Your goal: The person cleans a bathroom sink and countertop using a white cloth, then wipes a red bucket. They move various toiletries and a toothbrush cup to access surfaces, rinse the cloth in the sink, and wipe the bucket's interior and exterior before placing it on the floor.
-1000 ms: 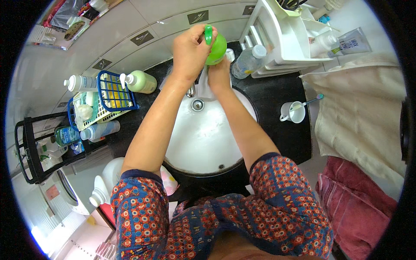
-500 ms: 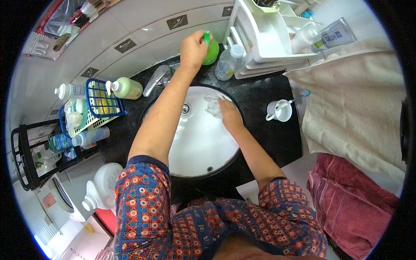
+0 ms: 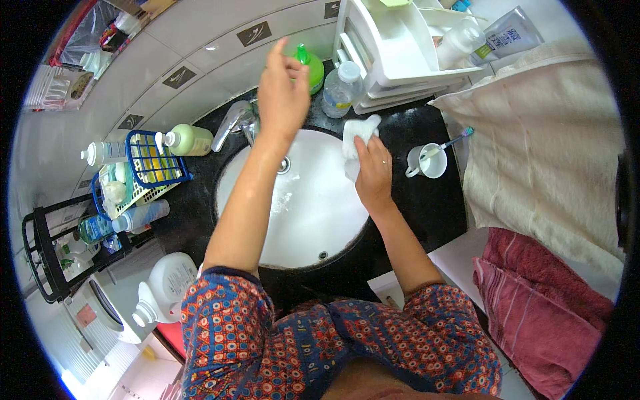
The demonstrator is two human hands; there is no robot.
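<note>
Spreading across the middle, one black table (image 3: pixel 427 207) carries everything near the person; two towels hang to its right, one beige towel (image 3: pixel 533 153) and one maroon towel (image 3: pixel 543 300). Set into it is one white sink (image 3: pixel 317 220). Then come one white drawer unit (image 3: pixel 393 57), one blue basket (image 3: pixel 157 179), one green bottle (image 3: pixel 315 75), one clear bottle (image 3: pixel 341 90), one white mug (image 3: pixel 427 167), one white cloth (image 3: pixel 360 133) and one toothbrush (image 3: pixel 457 138) leaning in the mug.

The left forearm (image 3: pixel 247 207) crosses the sink and covers part of its left side. The clear bottle stands between the green bottle and the drawer unit.

The hands are well apart. The left hand (image 3: pixel 283 100) is raised just beside the green bottle, fingers loosely spread — whether it touches the bottle, I cannot tell. The right hand (image 3: pixel 375 170) is clamped on the white cloth at the sink's far right rim. The cloth's long axis runs away from the body — its far end leaning right, toward the drawer unit, its near end over the sink.
</note>
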